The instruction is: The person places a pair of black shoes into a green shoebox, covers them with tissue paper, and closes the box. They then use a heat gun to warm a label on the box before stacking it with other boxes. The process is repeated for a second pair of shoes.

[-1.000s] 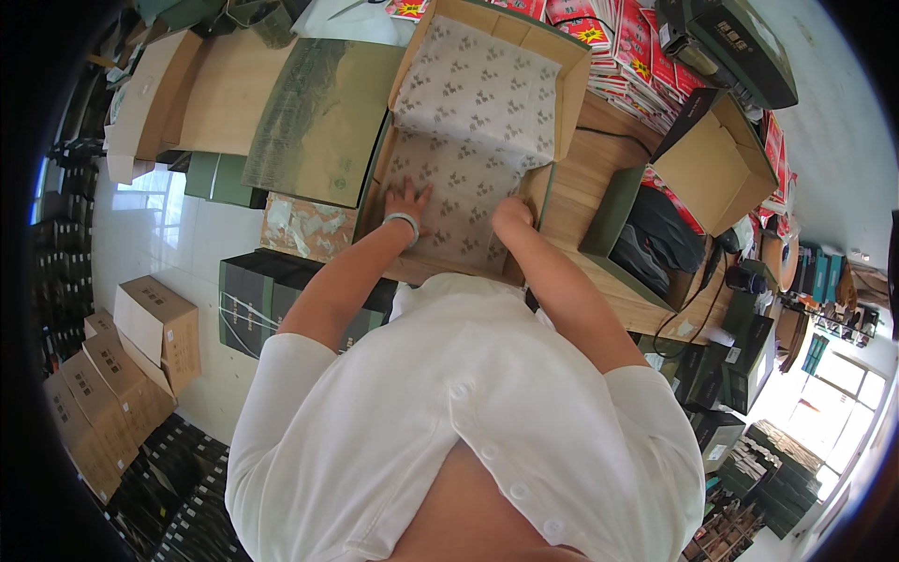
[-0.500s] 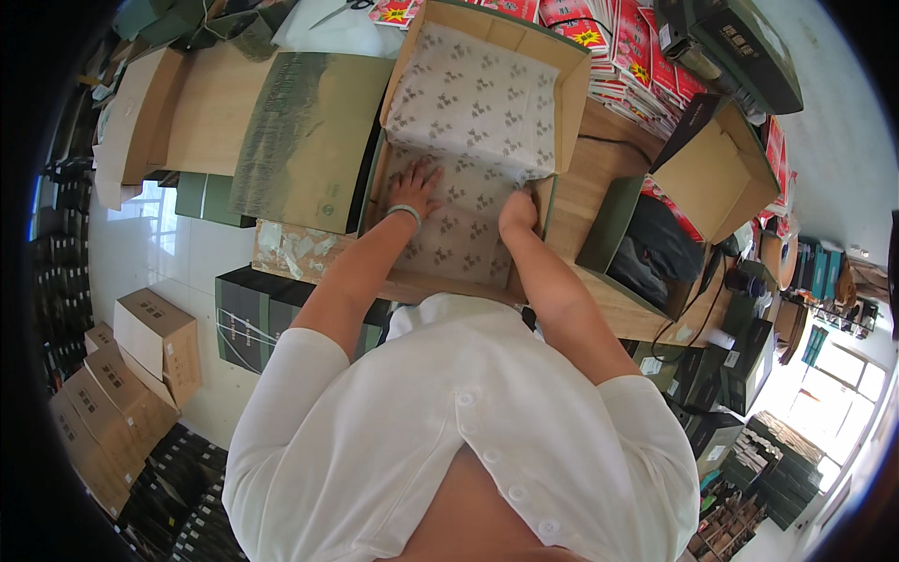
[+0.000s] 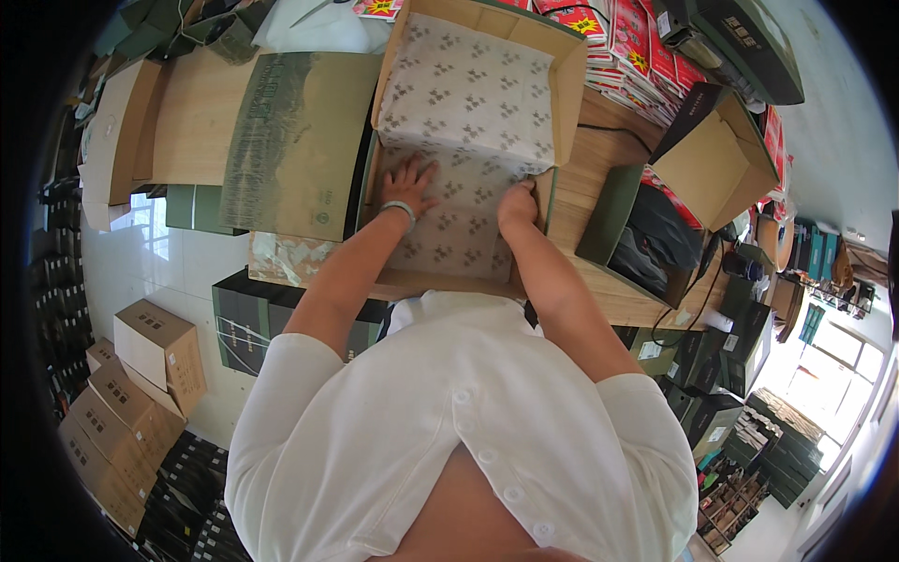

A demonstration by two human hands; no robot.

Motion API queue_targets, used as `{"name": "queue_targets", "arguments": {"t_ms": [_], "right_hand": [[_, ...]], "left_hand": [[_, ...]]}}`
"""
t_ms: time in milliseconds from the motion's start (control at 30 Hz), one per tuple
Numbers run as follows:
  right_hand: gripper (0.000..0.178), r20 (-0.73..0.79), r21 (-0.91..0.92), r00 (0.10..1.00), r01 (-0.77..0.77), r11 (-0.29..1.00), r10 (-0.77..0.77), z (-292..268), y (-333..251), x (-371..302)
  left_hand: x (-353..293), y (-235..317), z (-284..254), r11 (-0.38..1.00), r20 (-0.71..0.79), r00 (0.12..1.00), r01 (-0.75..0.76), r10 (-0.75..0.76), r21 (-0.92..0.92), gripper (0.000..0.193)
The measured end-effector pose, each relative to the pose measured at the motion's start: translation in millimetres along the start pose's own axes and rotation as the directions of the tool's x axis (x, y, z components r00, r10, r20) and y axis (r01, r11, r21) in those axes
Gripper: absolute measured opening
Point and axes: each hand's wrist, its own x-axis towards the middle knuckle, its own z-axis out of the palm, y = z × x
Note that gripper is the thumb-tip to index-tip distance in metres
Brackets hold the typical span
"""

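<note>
An open green box [image 3: 551,192] lined with white patterned tissue paper [image 3: 459,94] lies on the wooden table [image 3: 599,169] in front of me. My left hand [image 3: 406,182] rests flat on the paper, fingers spread, near the box's left wall. On the right, my right hand [image 3: 518,203] presses the paper down inside the box, fingers curled over it. The raised lid [image 3: 569,84] stands behind, with paper draped up against it.
A flat green box lid [image 3: 300,140] lies left of the open box. Another open box holding something dark [image 3: 655,234] sits to the right, with a brown carton [image 3: 721,159] beyond. Red packages [image 3: 627,37] are stacked at the back. Brown cartons [image 3: 150,356] stand on the floor at left.
Both hands have moved farther up into the box, sliding over the tissue paper. The view has shifted slightly.
</note>
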Motion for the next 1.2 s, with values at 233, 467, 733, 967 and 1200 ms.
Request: {"name": "queue_targets", "arguments": {"t_ms": [233, 467, 733, 967, 1200], "right_hand": [[0.054, -0.021, -0.13, 0.873, 0.48, 0.867, -0.487, 8, -7, -43], [0.081, -0.011, -0.133, 0.848, 0.525, 0.841, -0.531, 25, 22, -15], [0.092, -0.139, -0.47, 0.831, 0.424, 0.774, -0.539, 49, 31, -22], [0.113, 0.229, -0.525, 0.877, 0.477, 0.705, -0.423, 44, 66, -47], [0.123, 0.351, -0.684, 0.866, 0.498, 0.534, -0.357, 30, 60, -56]], "left_hand": [[4, 4, -14, 1.0, 0.016, 1.0, -0.004, 0.005, -0.027, 0.09], [5, -2, -22, 0.996, 0.014, 1.0, 0.005, -0.004, -0.094, 0.095], [2, 1, -23, 0.991, 0.063, 0.998, 0.014, -0.006, -0.135, 0.114], [-38, -1, -17, 0.991, 0.26, 0.961, 0.065, -0.094, 0.118, 0.135], [-32, -8, -9, 0.985, 0.289, 0.952, 0.053, -0.1, 0.167, 0.142]]}}
